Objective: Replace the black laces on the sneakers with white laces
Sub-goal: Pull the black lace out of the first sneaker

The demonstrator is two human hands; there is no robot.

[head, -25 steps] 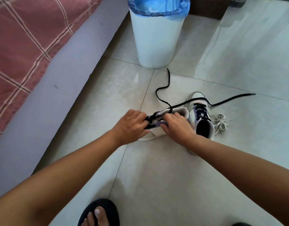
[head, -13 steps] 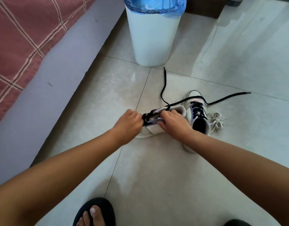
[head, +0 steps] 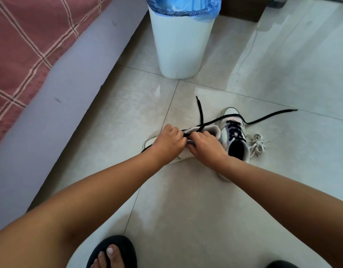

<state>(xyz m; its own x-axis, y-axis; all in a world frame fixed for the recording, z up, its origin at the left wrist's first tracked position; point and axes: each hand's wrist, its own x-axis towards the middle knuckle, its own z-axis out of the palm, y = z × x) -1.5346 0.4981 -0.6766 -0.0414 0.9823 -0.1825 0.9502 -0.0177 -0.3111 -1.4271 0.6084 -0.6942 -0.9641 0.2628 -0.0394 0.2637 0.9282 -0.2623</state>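
Two white sneakers lie on the tiled floor. The near sneaker (head: 207, 130) lies on its side under both hands. My left hand (head: 167, 143) grips its lace area with curled fingers. My right hand (head: 206, 147) pinches the black lace (head: 200, 113) at the eyelets. The loosened black lace runs away in two ends, one toward the bin, one far right (head: 273, 115). The second sneaker (head: 235, 136) stands upright to the right, laced in black. A bundle of white laces (head: 256, 144) lies beside it.
A white bin (head: 181, 45) with a blue liner stands just behind the shoes. A bed with a red checked cover (head: 31, 45) and grey side runs along the left. My sandalled foot (head: 112, 252) is at the bottom edge.
Both hands have drawn closer together over the near sneaker's laces. The loose black lace end toward the bin has straightened and shifted slightly.
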